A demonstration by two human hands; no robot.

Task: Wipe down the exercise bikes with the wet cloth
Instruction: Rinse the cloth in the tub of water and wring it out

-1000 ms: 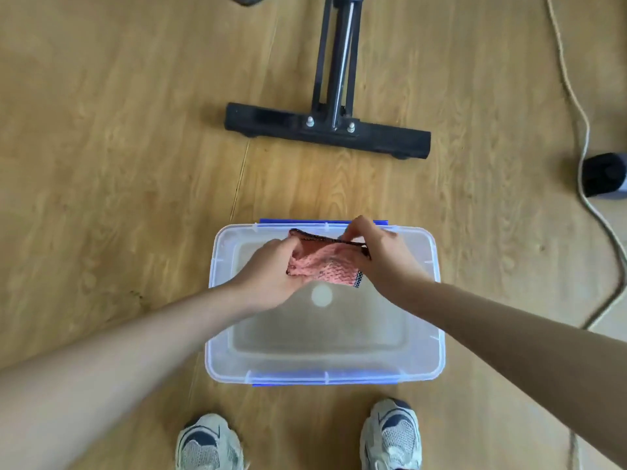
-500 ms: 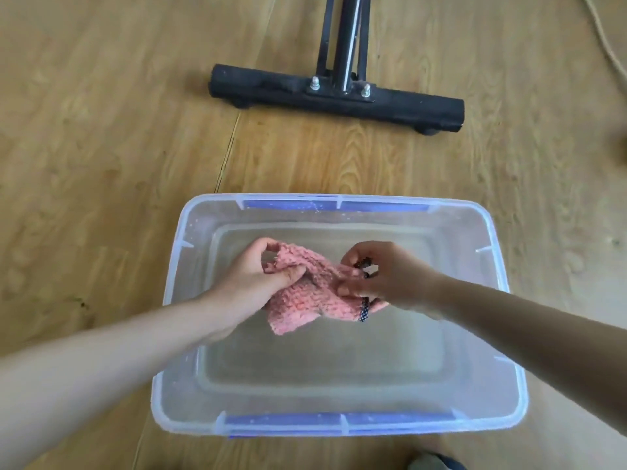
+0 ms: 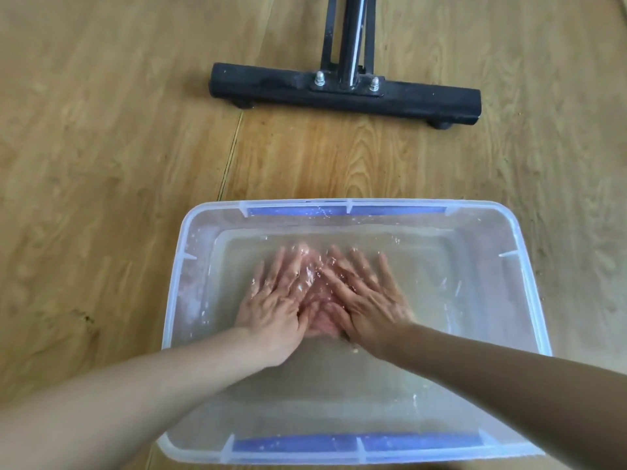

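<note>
A clear plastic tub (image 3: 176, 293) with blue handles holds water on the wooden floor in front of me. The pink knitted cloth (image 3: 320, 301) lies under the water, mostly covered by my hands. My left hand (image 3: 276, 300) and my right hand (image 3: 368, 298) are both flat, fingers spread, pressing the cloth down against the tub's bottom. The water is rippling around my fingers. The exercise bike's black base bar (image 3: 271, 84) with its upright frame stands beyond the tub.
The wooden floor (image 3: 101, 164) surrounds the tub on all sides. Two bolts fix the upright post (image 3: 349, 35) to the base bar. Water droplets cling to the tub's inner walls.
Both hands moved down from holding the cloth above the tub to pushing it flat under the water. The camera came closer to the tub.
</note>
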